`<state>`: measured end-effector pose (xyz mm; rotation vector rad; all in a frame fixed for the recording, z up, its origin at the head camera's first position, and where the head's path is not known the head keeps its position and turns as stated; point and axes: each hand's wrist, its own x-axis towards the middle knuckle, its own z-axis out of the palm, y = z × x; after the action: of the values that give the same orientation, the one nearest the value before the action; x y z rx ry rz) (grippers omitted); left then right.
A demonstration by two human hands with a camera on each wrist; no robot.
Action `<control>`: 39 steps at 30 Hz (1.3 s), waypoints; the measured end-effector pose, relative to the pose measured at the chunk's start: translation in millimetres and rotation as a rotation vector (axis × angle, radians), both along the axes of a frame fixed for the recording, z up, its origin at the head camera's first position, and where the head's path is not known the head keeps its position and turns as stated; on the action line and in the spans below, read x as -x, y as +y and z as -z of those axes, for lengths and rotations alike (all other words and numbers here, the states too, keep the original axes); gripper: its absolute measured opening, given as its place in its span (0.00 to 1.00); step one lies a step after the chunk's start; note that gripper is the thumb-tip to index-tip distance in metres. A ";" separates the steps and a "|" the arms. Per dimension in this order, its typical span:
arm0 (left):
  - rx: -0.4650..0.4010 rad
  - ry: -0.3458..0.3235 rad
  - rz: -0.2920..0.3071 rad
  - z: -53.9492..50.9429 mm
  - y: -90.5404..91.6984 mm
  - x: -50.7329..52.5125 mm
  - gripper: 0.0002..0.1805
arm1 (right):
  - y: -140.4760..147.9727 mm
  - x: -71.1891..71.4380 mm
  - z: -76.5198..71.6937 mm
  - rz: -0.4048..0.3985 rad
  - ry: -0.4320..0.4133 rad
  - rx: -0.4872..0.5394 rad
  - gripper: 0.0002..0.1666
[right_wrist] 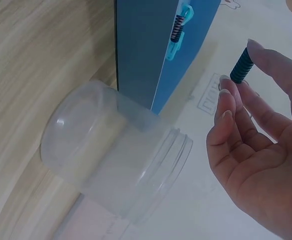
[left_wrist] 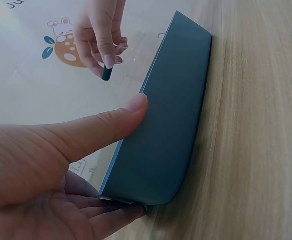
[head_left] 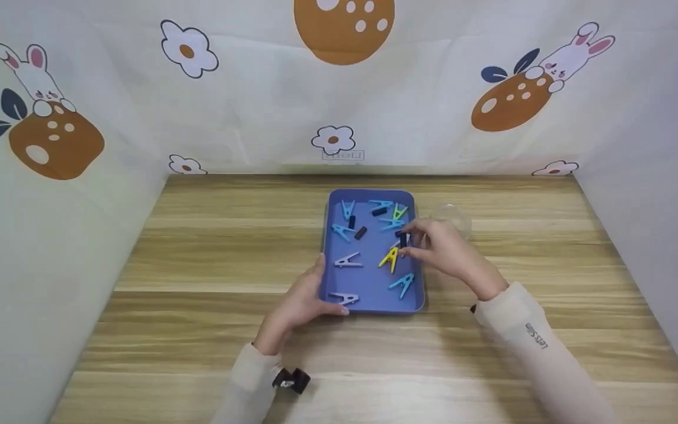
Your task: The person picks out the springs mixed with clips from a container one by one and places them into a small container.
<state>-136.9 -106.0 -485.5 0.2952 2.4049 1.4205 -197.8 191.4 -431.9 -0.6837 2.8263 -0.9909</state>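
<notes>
At the blue tray (head_left: 372, 282), clamped by left hand (head_left: 303, 299), right hand (head_left: 446, 246) pinched ridged cylinder (right_wrist: 241, 67) endwise; skewed pressure risked ejecting it.

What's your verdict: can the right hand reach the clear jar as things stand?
Probably yes: the clear jar is beside the tray, close to the right hand, with nothing visible between them. Its fingers pinch a dark ribbed piece, though, so gripping the jar may mean freeing them.

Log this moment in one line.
left hand: holds tray | right hand: pinches dark cylinder above tray | in tray: clips, cylinders | clear jar: beside tray
</notes>
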 end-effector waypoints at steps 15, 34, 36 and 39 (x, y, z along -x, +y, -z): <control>0.020 0.040 0.024 -0.9 0.2 0.4 0.67 | 15.2 0.5 -7.2 0.053 0.052 0.006 0.18; -0.003 0.041 0.034 0.2 1.1 1.5 0.67 | 34.0 -0.2 -7.8 0.098 0.064 0.007 0.17; -0.004 0.040 0.035 0.1 1.1 1.5 0.67 | 36.0 -0.2 -7.9 0.102 0.062 0.011 0.17; -0.007 0.045 0.035 -0.7 1.3 1.5 0.67 | 39.0 0.4 -8.4 0.110 0.062 0.011 0.17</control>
<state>-138.4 -104.7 -484.9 0.3730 2.4183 1.4223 -198.2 230.4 -423.5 -0.5748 2.9427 -1.0197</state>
